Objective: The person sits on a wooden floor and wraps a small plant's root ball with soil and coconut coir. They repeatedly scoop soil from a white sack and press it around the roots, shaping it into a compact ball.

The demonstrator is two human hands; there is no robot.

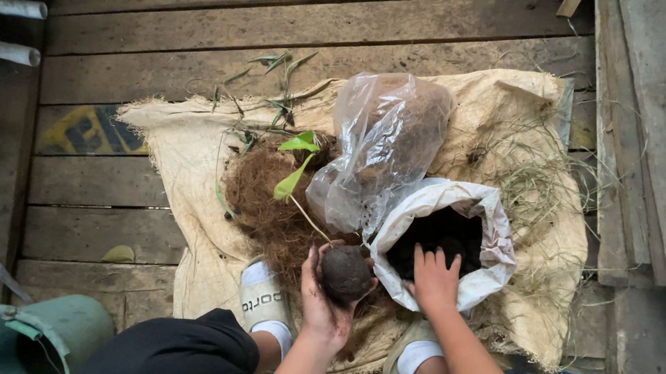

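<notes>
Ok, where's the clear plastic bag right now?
The clear plastic bag sits mid-frame on the burlap sack, just above the white bag of soil and right of the seedling.

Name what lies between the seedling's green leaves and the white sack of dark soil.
In the head view, a crumpled clear plastic bag lies between the leaves and the white sack.

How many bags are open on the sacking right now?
2: a clear plastic bag above the soil ball, and a white bag the right hand reaches into. Others may be hidden.
</notes>
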